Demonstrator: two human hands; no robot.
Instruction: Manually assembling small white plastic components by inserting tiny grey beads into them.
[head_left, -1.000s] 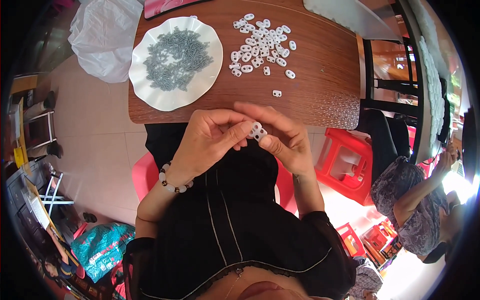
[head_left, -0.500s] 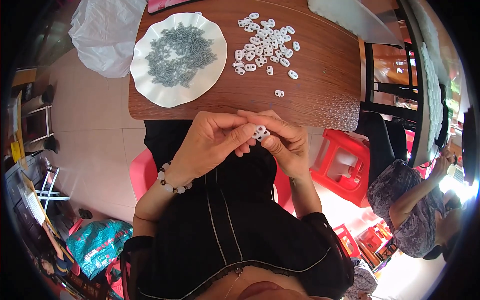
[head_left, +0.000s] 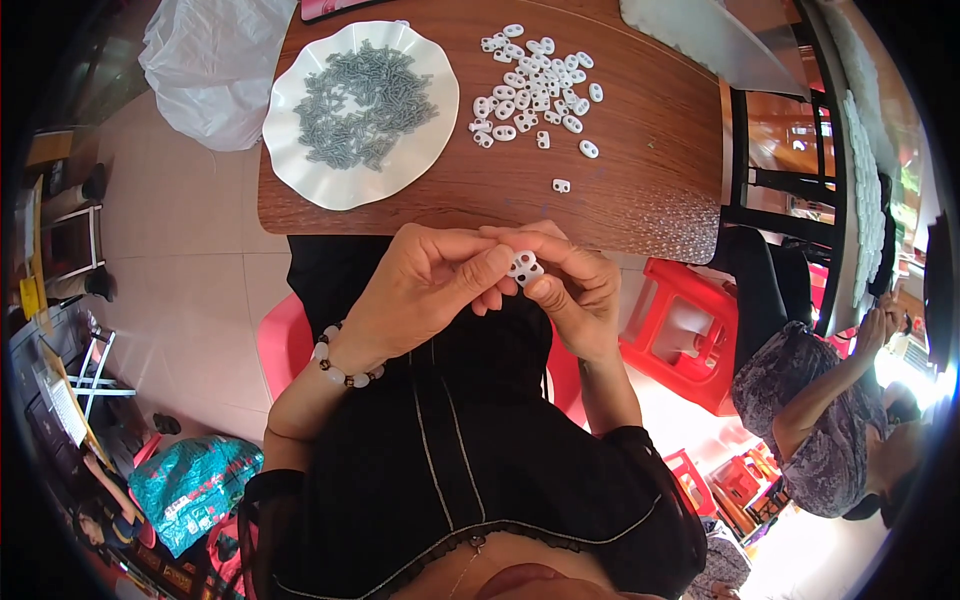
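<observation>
Just off the table's near edge, my two hands meet with their fingertips pinched. Between them is a small white plastic two-hole piece (head_left: 523,266); it looks like two parts set against each other, though fingers cover some of it. My left hand (head_left: 425,285) grips its left side with thumb and index finger. From the right, my right hand (head_left: 578,290) pinches it, thumb below and index finger across the top. Ahead on the table lies a loose pile of similar white pieces (head_left: 540,90), some oval and some squarish. One squarish white piece (head_left: 562,186) lies apart, nearer to me.
A white wavy-rimmed plate (head_left: 285,165) of small grey rod-like pieces (head_left: 365,105) stands left on the brown wooden table (head_left: 640,130). A white plastic bag (head_left: 215,75) is beyond the left edge. Red stools (head_left: 685,335) and another person (head_left: 815,410) are at the right.
The white piece in my fingers has turned slightly, showing more of its holes. My hands have otherwise barely moved. The view has shifted a little, and the other person's hand at the right has moved.
</observation>
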